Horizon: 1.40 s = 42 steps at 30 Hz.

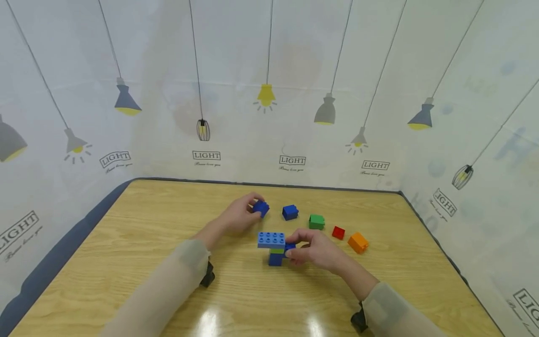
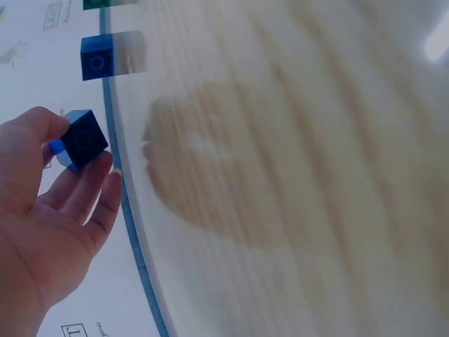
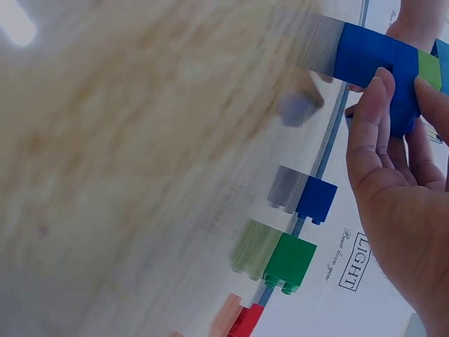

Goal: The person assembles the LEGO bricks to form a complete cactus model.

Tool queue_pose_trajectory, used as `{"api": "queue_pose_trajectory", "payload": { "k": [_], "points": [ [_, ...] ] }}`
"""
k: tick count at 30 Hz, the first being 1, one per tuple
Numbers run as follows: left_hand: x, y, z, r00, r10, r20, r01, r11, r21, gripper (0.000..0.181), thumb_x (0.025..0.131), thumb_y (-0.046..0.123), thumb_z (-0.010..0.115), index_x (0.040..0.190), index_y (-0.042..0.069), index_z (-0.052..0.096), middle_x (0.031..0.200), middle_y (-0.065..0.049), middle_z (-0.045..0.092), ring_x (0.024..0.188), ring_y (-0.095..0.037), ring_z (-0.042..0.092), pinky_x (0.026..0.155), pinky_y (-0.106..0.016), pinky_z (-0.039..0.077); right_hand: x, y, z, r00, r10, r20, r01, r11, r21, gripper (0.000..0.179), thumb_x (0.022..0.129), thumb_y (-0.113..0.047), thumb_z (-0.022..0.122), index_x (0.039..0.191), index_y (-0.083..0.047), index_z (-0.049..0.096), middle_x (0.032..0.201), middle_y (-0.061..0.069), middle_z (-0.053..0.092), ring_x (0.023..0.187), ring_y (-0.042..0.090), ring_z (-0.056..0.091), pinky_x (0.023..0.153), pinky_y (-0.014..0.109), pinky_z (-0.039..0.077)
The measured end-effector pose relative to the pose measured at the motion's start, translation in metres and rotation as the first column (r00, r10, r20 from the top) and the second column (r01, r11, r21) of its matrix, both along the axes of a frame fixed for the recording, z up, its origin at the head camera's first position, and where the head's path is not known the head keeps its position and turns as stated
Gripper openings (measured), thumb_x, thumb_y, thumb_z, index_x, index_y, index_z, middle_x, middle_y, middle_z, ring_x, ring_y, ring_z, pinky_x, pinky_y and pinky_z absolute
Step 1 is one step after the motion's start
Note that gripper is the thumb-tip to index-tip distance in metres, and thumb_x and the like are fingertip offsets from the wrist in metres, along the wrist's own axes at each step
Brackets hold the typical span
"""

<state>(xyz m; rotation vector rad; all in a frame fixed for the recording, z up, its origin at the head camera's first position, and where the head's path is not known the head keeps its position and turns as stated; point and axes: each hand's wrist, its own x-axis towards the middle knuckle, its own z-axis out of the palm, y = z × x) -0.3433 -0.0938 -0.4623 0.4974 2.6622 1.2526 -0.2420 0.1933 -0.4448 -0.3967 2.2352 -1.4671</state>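
My left hand (image 1: pixel 239 215) pinches a loose blue toy building brick (image 1: pixel 261 208) between thumb and fingers; the left wrist view shows this brick (image 2: pixel 85 139) with its hollow underside outward. Nearer to me stands a small stack: a blue brick (image 1: pixel 275 260) at the bottom, a thin lime green layer (image 1: pixel 276 251), and a light blue eight-stud brick (image 1: pixel 271 240) on top. At the stack's right side, my right hand (image 1: pixel 317 250) pinches another blue brick (image 1: pixel 290 248), seen between thumb and fingers in the right wrist view. Fingers partly hide where it meets the stack.
Right of the left hand, a blue brick (image 1: pixel 289 212), a green brick (image 1: pixel 316 222), a red brick (image 1: pixel 338 232) and an orange brick (image 1: pixel 358 243) lie in a slanting row on the wooden table (image 1: pixel 168 201). A lamp-printed curtain (image 1: pixel 236 140) borders the table's back and sides.
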Motion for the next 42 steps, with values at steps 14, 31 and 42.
{"api": "queue_pose_trajectory", "payload": {
  "k": [14, 31, 42],
  "points": [
    [0.040, -0.020, 0.030, 0.991, -0.032, -0.132, 0.063, 0.969, 0.237, 0.037, 0.103, 0.012, 0.073, 0.136, 0.012, 0.055, 0.136, -0.017, 0.065, 0.121, -0.034, 0.071, 0.099, -0.046, 0.064, 0.000, -0.002, 0.000, 1.000, -0.008, 0.001, 0.008, 1.000, -0.003, 0.031, 0.102, -0.020, 0.080, 0.128, -0.005, 0.073, 0.132, 0.017, 0.069, 0.093, 0.023, 0.077, 0.086, 0.037, 0.069],
    [0.087, -0.029, 0.052, 0.967, -0.194, -0.163, 0.226, 0.951, 0.213, 0.049, 0.103, 0.013, 0.076, 0.149, 0.023, 0.062, 0.144, -0.004, 0.066, 0.124, -0.027, 0.070, 0.103, -0.044, 0.064, 0.001, -0.001, 0.000, 1.000, -0.011, -0.004, 0.011, 1.000, 0.001, 0.031, 0.101, -0.020, 0.081, 0.128, -0.006, 0.073, 0.130, 0.016, 0.070, 0.093, 0.023, 0.077, 0.086, 0.039, 0.069],
    [0.096, -0.029, 0.049, 0.960, -0.245, -0.136, 0.270, 0.939, 0.215, 0.044, 0.105, 0.014, 0.075, 0.146, 0.020, 0.061, 0.139, -0.006, 0.069, 0.123, -0.028, 0.071, 0.104, -0.043, 0.063, 0.001, -0.001, 0.000, 1.000, -0.008, 0.000, 0.008, 1.000, -0.002, 0.030, 0.101, -0.020, 0.081, 0.127, -0.006, 0.073, 0.130, 0.016, 0.070, 0.093, 0.023, 0.077, 0.087, 0.038, 0.069]
  ]
}}
